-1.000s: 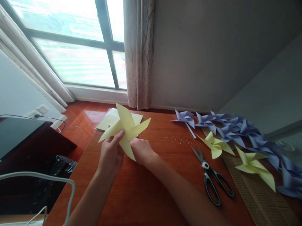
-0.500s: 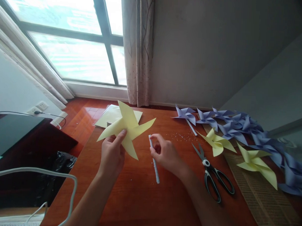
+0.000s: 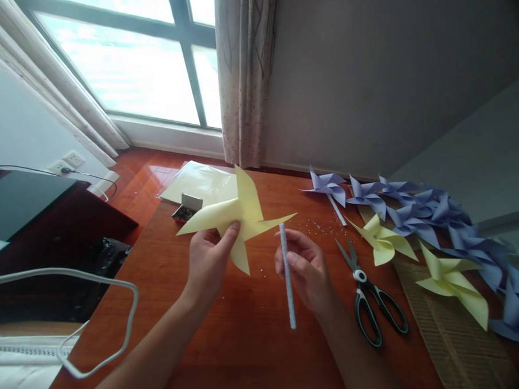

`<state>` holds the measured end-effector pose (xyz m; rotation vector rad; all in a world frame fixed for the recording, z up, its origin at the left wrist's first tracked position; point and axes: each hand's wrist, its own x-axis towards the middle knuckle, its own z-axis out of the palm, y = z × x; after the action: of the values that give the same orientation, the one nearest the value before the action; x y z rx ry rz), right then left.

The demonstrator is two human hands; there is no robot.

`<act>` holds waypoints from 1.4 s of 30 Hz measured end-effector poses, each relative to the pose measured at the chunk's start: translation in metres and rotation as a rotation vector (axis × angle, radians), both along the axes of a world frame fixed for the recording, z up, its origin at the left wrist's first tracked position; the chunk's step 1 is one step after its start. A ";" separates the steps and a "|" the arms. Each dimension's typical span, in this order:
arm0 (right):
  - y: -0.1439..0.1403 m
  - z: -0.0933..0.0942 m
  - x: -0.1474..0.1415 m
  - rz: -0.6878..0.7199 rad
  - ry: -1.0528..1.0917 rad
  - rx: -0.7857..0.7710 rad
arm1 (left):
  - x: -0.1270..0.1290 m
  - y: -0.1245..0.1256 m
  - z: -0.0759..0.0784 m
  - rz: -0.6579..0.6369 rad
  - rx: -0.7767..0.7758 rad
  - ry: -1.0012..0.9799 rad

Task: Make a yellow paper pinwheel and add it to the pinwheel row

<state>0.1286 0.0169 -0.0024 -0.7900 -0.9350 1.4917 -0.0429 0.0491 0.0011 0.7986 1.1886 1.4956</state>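
Observation:
A yellow paper pinwheel (image 3: 247,208) is pinched in my left hand (image 3: 211,258), thumb on its front near the centre and fingers behind. My right hand (image 3: 305,268) grips a thin, pale patterned paper stick (image 3: 288,282) by its upper part. The stick stands nearly upright, its top close to the pinwheel's right blade tip; whether they touch I cannot tell. Right of my right hand, a pair of scissors (image 3: 360,276) with black and grey handles lies with its blades slightly apart. Behind the pinwheel sits a small box (image 3: 184,212) of dark bits.
Two yellow pinwheels (image 3: 449,275) and several purple pinwheels (image 3: 417,221) cover the right side, partly over corrugated cardboard (image 3: 446,340). Yellow sheets in clear wrap (image 3: 200,180) lie at the back left. Tiny scraps (image 3: 322,226) dot the wooden table (image 3: 244,343). A white cable (image 3: 131,321) hangs at left.
My right hand has lifted the paper stick off the table and turned it more upright. My left hand has shifted right with the pinwheel, and the view has tilted down slightly.

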 end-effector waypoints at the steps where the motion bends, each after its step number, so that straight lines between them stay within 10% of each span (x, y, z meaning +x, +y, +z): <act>1: -0.001 0.003 -0.001 0.017 0.031 -0.014 | 0.001 -0.001 -0.001 -0.011 -0.005 0.016; 26: -0.010 -0.002 -0.015 0.014 -0.183 -0.120 | 0.011 -0.018 0.011 -0.012 0.258 0.705; 42: -0.009 -0.002 -0.019 -0.008 -0.209 -0.134 | 0.012 -0.019 0.014 -0.007 0.292 0.734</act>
<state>0.1094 0.0075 -0.0042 -1.0627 -0.9916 1.4961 -0.0307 0.0298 0.0155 1.6408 1.4942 1.4255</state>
